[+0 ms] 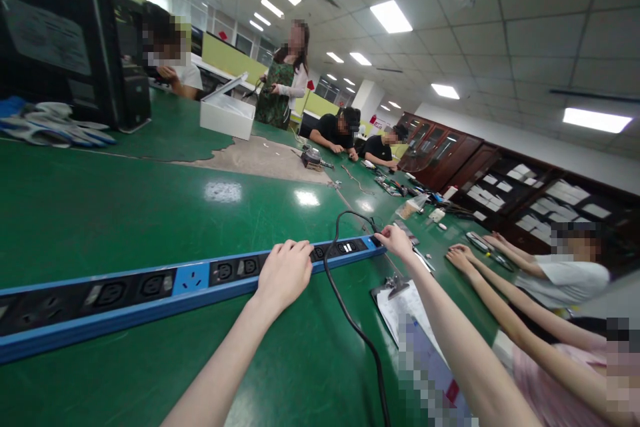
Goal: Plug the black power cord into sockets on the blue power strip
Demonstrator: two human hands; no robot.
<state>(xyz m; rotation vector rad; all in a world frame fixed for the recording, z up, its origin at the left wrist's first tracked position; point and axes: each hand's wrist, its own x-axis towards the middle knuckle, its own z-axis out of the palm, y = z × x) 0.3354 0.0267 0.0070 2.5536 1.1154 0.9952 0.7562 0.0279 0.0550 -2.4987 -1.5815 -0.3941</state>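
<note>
A long blue power strip [193,279] with black socket panels runs across the green table, from the left edge to the middle right. My left hand [286,273] lies over its middle with the fingers bent across the top, gripping it. At the strip's far right end, my right hand [397,241] pinches the end of a black power cord [350,320]. The fingers partly cover that end, so how it meets the strip is hidden. From there the cord loops over the strip and runs down towards the front edge.
A clipboard with papers [400,300] lies beneath my right forearm. White and blue gloves [55,125], a black computer case [65,40] and a white box [227,113] stand behind on the left. Small tools and parts [390,183] lie farther back. Several people surround the table.
</note>
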